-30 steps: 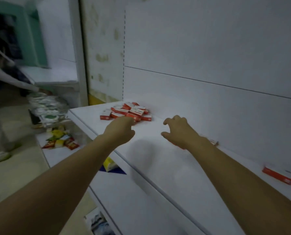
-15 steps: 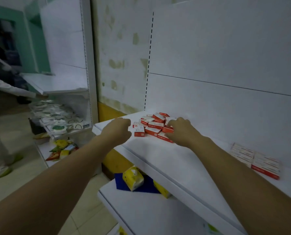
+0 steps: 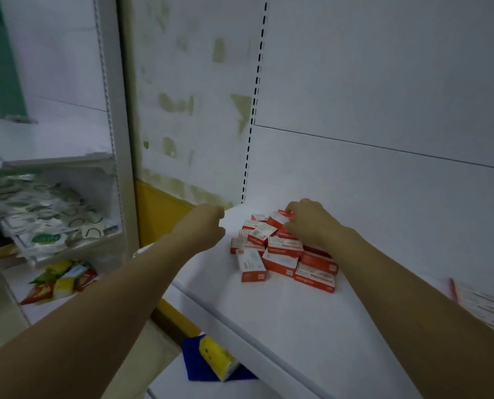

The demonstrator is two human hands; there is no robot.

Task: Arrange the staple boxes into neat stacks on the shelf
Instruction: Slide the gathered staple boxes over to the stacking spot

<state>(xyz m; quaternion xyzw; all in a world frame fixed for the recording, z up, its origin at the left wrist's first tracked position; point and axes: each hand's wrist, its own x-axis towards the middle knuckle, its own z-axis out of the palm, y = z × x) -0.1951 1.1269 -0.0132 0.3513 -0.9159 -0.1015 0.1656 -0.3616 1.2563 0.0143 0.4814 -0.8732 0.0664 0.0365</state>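
Since half a second ago the right hand (image 3: 312,223) has reached across the heap of small red-and-white cardboard staple boxes (image 3: 283,256) on the smooth white shelf (image 3: 269,326), its fingers pinching the rear box (image 3: 281,218). The left hand (image 3: 202,228) hovers beside the heap, fingers curled and empty. The print on the boxes is too blurred to read.

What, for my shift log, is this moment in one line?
right hand: pinching staple box | left hand: curled beside pile | pile: loose

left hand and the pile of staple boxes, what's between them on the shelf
Nothing: only a narrow strip of bare white shelf separates the left hand from the pile of staple boxes in the head view.
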